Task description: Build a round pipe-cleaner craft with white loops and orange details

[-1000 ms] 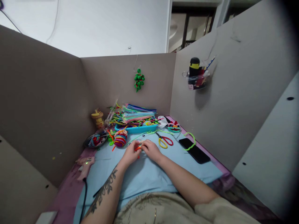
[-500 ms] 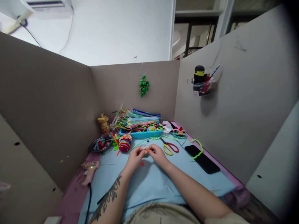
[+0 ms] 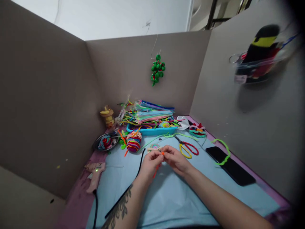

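Note:
My left hand and my right hand meet fingertip to fingertip above the blue cloth. Between them they pinch a small orange pipe cleaner, and a bit of orange hangs below the left fingers. Its full shape is hidden by the fingers. Just behind the hands lies a round pastel coil, partly covered. Beside my left forearm runs a black strip. Scissors with one yellow and one red handle lie to the right of my right hand.
A blue tray piled with pipe cleaners stands at the back. Left are a striped multicoloured ball, a dark bowl and a pink glue gun with a cord. A phone lies right, under a green pipe cleaner. Partitions enclose the table.
The view has tilted down and shifted left. My hands stay together; more of the orange pipe cleaner now shows below my left fingers. More of the black strip is uncovered.

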Demonstrator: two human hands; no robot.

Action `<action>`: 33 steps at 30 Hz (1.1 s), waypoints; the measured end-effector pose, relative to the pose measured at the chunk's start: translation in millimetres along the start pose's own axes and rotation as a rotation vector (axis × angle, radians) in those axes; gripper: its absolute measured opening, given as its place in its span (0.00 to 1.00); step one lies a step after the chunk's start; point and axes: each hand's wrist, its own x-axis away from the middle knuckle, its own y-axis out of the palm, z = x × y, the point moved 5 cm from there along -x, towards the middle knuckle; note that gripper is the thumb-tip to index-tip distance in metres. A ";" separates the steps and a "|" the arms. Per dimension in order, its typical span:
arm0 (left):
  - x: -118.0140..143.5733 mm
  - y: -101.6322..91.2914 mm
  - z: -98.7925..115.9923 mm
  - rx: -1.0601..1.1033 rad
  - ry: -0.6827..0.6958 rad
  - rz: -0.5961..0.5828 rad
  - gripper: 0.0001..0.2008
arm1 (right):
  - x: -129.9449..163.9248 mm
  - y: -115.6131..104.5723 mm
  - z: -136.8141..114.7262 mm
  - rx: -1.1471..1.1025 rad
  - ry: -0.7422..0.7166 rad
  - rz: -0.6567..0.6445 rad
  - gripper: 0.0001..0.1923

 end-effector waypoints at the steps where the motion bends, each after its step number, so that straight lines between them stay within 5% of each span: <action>1: -0.7 1.2 0.1 -0.019 -0.004 -0.005 0.15 | -1.0 -2.2 -1.6 0.016 0.010 0.004 0.15; 10: -8.8 19.6 17.5 -0.258 -0.031 0.020 0.11 | -8.1 -22.1 -22.4 0.250 -0.091 0.045 0.12; 17: -65.2 66.7 38.3 -0.452 0.110 -0.154 0.03 | -24.3 -75.7 -44.3 0.210 -0.211 0.366 0.16; 21: -93.2 88.2 28.0 -0.276 -0.024 -0.213 0.04 | -18.6 -99.8 -68.2 0.540 -0.382 0.590 0.10; 26: -110.2 86.7 11.1 -0.214 -0.046 -0.266 0.06 | -12.2 -98.4 -75.0 1.044 -0.514 0.668 0.07; 33: -101.8 70.8 5.8 -0.154 0.010 -0.244 0.08 | -26.2 -88.9 -67.3 0.954 -0.492 0.568 0.05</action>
